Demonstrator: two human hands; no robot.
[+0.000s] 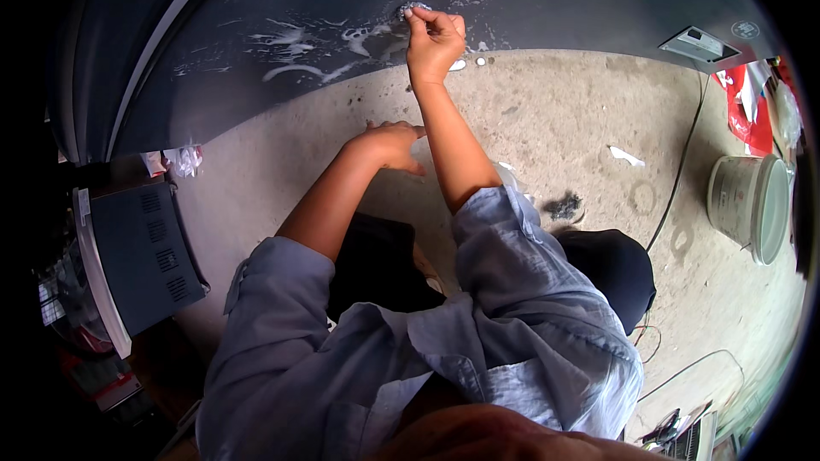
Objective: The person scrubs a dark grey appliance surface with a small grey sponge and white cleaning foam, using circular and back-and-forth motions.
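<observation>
My right hand (pixel 437 41) pinches a steel wool scrubber (pixel 413 9) between thumb and fingers and holds it against a dark grey appliance panel (pixel 544 6). White suds (pixel 288 41) streak the panel to the left of the scrubber, and small drops dot it on the right. Below the panel's lower edge, my left hand (pixel 394 147) hangs over the concrete floor with fingers spread and nothing in it. Part of it is close to my right forearm in the view.
A lidded plastic bucket (pixel 737 195) lies at the right, near a black cable (pixel 682 166). A dark metal-fibre clump (pixel 564 206) and a white scrap (pixel 626 156) lie on the floor. At the left is a vented dark appliance (pixel 144 256).
</observation>
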